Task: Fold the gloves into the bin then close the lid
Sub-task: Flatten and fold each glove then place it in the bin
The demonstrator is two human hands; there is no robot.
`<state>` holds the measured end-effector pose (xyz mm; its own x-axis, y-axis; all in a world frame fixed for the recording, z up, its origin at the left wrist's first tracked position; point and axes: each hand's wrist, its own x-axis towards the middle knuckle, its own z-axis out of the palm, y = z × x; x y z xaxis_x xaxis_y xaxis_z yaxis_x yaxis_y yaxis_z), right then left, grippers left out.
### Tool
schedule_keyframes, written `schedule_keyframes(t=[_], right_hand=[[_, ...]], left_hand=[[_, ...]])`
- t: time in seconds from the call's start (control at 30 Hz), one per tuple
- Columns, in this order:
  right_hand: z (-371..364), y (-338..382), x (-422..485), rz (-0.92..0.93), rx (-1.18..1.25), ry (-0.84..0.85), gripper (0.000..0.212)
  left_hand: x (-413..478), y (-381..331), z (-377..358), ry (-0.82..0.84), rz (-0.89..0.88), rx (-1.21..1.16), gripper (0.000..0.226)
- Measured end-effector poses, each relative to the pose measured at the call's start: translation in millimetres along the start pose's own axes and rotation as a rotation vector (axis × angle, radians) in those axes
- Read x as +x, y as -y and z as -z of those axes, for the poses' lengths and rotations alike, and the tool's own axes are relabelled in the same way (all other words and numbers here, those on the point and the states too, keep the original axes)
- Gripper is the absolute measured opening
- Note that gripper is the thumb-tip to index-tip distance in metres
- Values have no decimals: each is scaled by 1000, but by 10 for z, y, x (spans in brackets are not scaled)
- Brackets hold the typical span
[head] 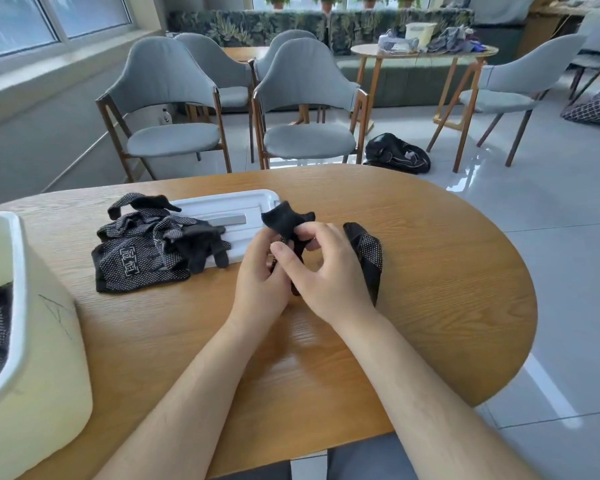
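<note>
cream bin [42, 341] sits on the table [430, 271], near left, lid off, dark dotted fabric inside. left hand [260, 271] and right hand [326, 271] both pinch one black glove [286, 221] mid-table; its bunched end points up and away from the person, the rest trailing right. glove pile [142, 258] overlaps the white lid [229, 206].

Grey chairs [305, 98], tiled floor [551, 209], windows [32, 19], perhaps plants [278, 0]

Head-worn wide-angle camera, looking forward and down.
It sits close above the wooden tabletop [430, 271], facing across it toward grey chairs [305, 98] and windows beyond.
</note>
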<state>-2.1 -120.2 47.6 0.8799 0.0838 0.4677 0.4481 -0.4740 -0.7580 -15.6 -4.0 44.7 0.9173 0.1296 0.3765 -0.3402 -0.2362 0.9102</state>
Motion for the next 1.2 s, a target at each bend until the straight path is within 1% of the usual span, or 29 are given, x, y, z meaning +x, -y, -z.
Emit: schedule_keyframes(t=[0.1,0.13,0.2,0.3,0.37,0.47,0.53,0.6,0.63,0.67,0.7,0.77,0.8,0.83,0.9,0.93,0.97,1.0,1.03,1.07,1.13,1.2], right_hand=[[41,65,32,-49,80,-104,38],[63,81,51,-65,99,-107,39],[114,131,99,-158,210,-54,43],[203,198,181,-308,454,83,55],[242,217,219,-344,546,139,47],[206,216,227,-304,464,88,36],[167,202,219,-237,278,18,34],[142,207,182,-92,68,-64,28],[137,211,158,-13,22,-77,23],[129,227,138,36,21,-55,18],[118,254,116,50,50,0,18],[81,290,89,9,105,110,35],[68,298,88,-14,102,118,41],[60,298,93,-30,95,98,43],[65,285,112,-34,89,39,30],[90,282,124,-38,101,27,23],[124,283,137,-58,127,35,22],[164,287,151,-96,175,67,23],[204,291,167,-137,242,118,23],[248,302,183,-170,317,173,21],[310,305,221,-229,415,262,18],[346,292,264,-274,411,298,19]], left_hand=[[76,-146,153,-34,56,-90,30],[103,-186,214,-61,86,-127,27],[146,-263,321,-65,134,-186,25],[179,-344,432,10,169,-195,26],[195,-368,470,22,188,-200,26],[191,-377,509,26,210,-187,27],[179,-355,515,19,217,-168,27],[168,-323,518,23,216,-136,27],[148,-319,505,41,205,-131,28],[133,-297,494,63,184,-129,30],[111,-288,478,89,162,-128,34],[68,-254,465,134,125,-95,50],[44,-241,463,158,99,-65,59],[17,-235,459,176,64,-23,65],[-26,-245,450,158,-28,53,65],[-31,-246,449,107,-59,67,59],[-27,-264,450,31,-68,58,48],[-7,-272,459,-46,-54,52,36],[13,-307,473,-96,-23,63,32],[43,-332,496,-94,29,79,35],[110,-370,544,10,166,17,37],[166,-374,565,74,276,-81,29]])
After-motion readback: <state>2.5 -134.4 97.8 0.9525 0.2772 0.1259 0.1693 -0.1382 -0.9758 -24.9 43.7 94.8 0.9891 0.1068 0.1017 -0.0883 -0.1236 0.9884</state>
